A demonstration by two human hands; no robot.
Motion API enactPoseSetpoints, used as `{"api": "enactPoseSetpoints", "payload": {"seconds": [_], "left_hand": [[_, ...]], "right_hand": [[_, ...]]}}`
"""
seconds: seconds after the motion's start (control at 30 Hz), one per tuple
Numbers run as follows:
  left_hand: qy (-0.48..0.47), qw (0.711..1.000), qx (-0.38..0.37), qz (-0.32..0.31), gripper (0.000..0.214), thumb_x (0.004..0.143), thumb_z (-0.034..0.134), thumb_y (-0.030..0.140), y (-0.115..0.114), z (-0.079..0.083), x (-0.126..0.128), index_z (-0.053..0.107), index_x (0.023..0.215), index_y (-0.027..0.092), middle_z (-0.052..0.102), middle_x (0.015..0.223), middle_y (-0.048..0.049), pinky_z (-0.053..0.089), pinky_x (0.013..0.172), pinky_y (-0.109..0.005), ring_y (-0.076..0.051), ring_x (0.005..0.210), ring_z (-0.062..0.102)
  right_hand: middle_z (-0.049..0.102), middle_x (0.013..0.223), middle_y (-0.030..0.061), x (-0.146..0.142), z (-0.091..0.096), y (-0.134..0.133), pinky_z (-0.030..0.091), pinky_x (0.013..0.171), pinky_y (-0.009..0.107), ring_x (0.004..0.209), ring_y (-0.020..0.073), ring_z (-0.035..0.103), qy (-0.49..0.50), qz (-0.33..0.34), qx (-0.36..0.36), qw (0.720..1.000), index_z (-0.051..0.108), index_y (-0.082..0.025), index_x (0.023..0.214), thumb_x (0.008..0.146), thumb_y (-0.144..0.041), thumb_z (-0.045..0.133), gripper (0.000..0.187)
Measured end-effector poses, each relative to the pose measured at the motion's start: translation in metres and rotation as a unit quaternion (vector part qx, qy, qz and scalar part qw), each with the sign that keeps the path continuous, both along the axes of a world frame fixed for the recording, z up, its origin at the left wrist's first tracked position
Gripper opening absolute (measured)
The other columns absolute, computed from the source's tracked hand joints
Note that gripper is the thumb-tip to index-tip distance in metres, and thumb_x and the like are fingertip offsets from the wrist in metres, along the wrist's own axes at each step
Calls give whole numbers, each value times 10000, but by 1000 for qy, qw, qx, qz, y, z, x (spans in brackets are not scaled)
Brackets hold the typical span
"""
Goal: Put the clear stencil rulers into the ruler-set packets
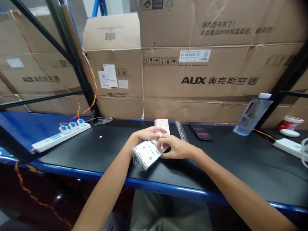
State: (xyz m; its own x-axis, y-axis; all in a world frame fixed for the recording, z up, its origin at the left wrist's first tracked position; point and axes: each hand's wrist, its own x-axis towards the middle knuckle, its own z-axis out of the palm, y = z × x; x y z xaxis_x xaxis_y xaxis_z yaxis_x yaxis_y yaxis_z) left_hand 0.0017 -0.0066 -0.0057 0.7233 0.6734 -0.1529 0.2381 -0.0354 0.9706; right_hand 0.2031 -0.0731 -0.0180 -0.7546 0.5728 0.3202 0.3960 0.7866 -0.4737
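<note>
Behind left hand point(143, 134), right hand point(176, 148): packet point(146, 155) end

Single head-worn camera looked forward and down, close over the bench point(72, 150); left hand point(144, 134) and right hand point(176, 148) sat mid-frame, cartons point(216, 73) behind.

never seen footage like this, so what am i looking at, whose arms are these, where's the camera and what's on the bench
No machine here: these are one person's two bare arms, filmed by one camera worn on their head, looking forward and down. The left hand and right hand together hold a small white packet in clear plastic above a black bench top. Behind the hands lies a flat white box, beside it a clear plastic ruler. A clear water bottle is at the right, a white power strip with blue plugs lies at the left, and brown cardboard cartons are stacked behind.
</note>
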Motion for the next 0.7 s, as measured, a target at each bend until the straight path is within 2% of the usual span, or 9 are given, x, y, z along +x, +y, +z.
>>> {"api": "enactPoseSetpoints", "payload": {"seconds": [0.1, 0.2, 0.43, 0.6, 0.7], "left_hand": [[9, 1000, -11, -17, 591, 774, 789, 269, -4, 4, -1, 593, 1315, 138, 759, 966, -108, 531, 687, -274, -219, 820, 728], [1, 999, -21, -47, 559, 779, 773, 240, -9, 9, 1, 605, 1304, 147, 764, 907, -91, 540, 678, -274, -217, 789, 735], [-20, 996, -30, -86, 495, 803, 769, 299, -9, 6, 2, 631, 1258, 158, 766, 887, -96, 532, 597, -250, -202, 712, 730], [-34, 996, -24, -74, 484, 769, 779, 268, -6, 3, 1, 641, 1220, 162, 755, 878, -79, 498, 564, -229, -179, 676, 706], [-65, 996, -30, -54, 486, 731, 784, 228, -5, 3, -1, 645, 1193, 173, 746, 909, -68, 499, 584, -236, -180, 696, 706]], "right_hand": [[628, 954, 11, 4, 7, -2, 463, 774, 277, 848, 162, 569, -20, 12, -61, 998, 674, -221, 978, 781, -301, 765, 231], [618, 910, 2, 4, 12, -4, 451, 736, 270, 824, 158, 568, -39, 17, -83, 996, 692, -225, 969, 812, -356, 758, 215], [536, 749, -50, 0, 14, -7, 414, 773, 283, 719, 126, 535, -48, 0, -96, 994, 665, -208, 836, 782, -308, 795, 172], [616, 763, -32, -2, 8, -6, 415, 752, 274, 741, 140, 552, -24, -2, -72, 997, 679, -207, 793, 805, -204, 746, 68], [652, 822, -11, -4, 7, -6, 423, 725, 271, 765, 148, 575, -1, -13, -35, 999, 686, -205, 771, 815, -152, 720, 77]]}}
